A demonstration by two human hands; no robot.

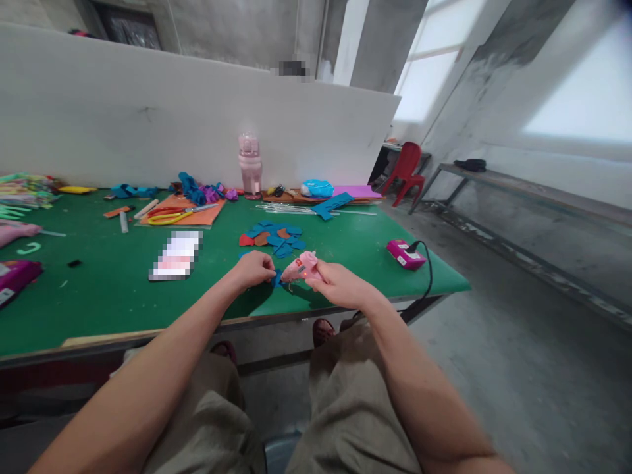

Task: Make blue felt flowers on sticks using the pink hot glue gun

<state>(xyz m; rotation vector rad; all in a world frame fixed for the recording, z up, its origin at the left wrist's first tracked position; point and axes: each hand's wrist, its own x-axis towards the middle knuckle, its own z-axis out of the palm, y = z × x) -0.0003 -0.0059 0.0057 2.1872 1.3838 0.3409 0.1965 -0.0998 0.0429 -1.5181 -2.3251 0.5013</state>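
My right hand (338,284) is wrapped round the handle of a pink hot glue gun (302,266), whose nozzle points left and down. Close to that nozzle, a small blue felt piece (276,278) is pinched in the fingers of my left hand (254,268). Whether the nozzle touches the felt I cannot tell. Just beyond both hands lies a loose pile of blue felt cutouts (286,247), with a few brown pieces (261,239) and a red piece (246,241) among them.
Scissors (172,216) rest on an orange sheet (207,214) at the back left. A pink bottle (250,168) stands against the white board (197,112). To the right, a magenta power strip (405,254) has a black cord (430,270) hanging over the green table's edge.
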